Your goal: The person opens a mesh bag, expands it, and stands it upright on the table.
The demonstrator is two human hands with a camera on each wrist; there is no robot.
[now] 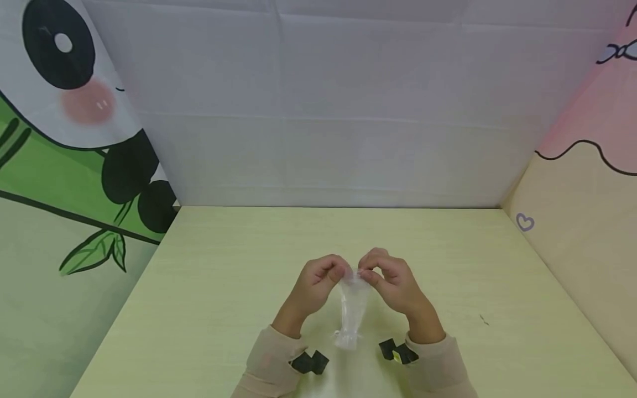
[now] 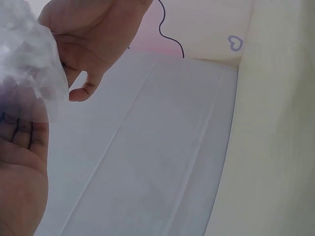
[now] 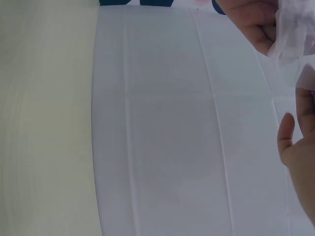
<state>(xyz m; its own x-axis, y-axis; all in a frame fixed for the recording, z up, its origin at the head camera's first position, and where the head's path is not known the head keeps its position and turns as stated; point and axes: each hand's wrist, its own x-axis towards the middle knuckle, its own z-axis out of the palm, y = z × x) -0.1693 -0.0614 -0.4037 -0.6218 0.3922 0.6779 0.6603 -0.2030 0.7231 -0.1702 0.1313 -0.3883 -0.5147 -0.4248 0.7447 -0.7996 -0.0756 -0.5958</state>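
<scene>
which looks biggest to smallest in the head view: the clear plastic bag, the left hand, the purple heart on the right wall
1. Left hand and clear plastic bag: about alike, too close to rank.
2. Purple heart: clearly smallest, though it sits farther from the camera.

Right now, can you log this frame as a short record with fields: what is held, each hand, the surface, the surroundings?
held thing: clear plastic bag, hanging down from its top edge, lower end near the table
left hand: pinches the bag's top edge
right hand: pinches the same edge, close beside the left
surface: pale green table
surroundings: white back wall; panda picture on the left; pink and cream panel on the right
</scene>
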